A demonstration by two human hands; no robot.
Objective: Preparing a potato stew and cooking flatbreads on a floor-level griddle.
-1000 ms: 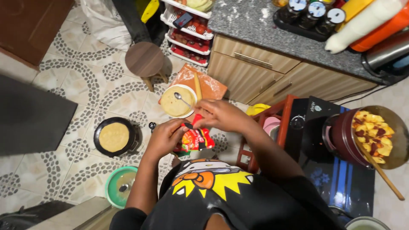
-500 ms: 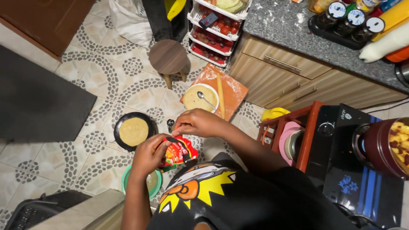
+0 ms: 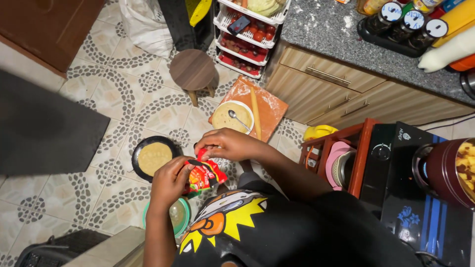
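Floor, left to right:

- Black pan (image 3: 154,158), round, on the patterned floor tiles (image 3: 99,106), holding a pale flat round of dough; well left of the cabinet.
- Green bowl (image 3: 179,216), partly hidden beneath the forearm, near the lower edge of the floor.
- Left hand (image 3: 169,182): closed around the lower part of a red packet (image 3: 203,175). Compared with a second ago, both hands and the packet are seen shifted further left, toward the pan, and the packet is now tilted with its top pinched upward.
- Packet: small, crinkled foil, red with yellow and green print; held between both hands above the floor, just right of the pan. The pinched top suggests it is being torn or pulled open.
- Right hand (image 3: 228,145): clenched, fingertips pinching the packet's top corner.
- White bowl (image 3: 232,116) with a spoon, set on an orange board (image 3: 269,106) dusted with flour; a wooden rolling pin (image 3: 256,112) lies beside the bowl.
- Round wooden stool (image 3: 192,69), behind the board.
- White rack (image 3: 250,29) of red produce, against the cabinet's left end.
- Counter: dark-lidded jars (image 3: 408,22) in a black tray, at the upper right corner.
- Stove (image 3: 425,198), black, with a maroon pot (image 3: 452,170).
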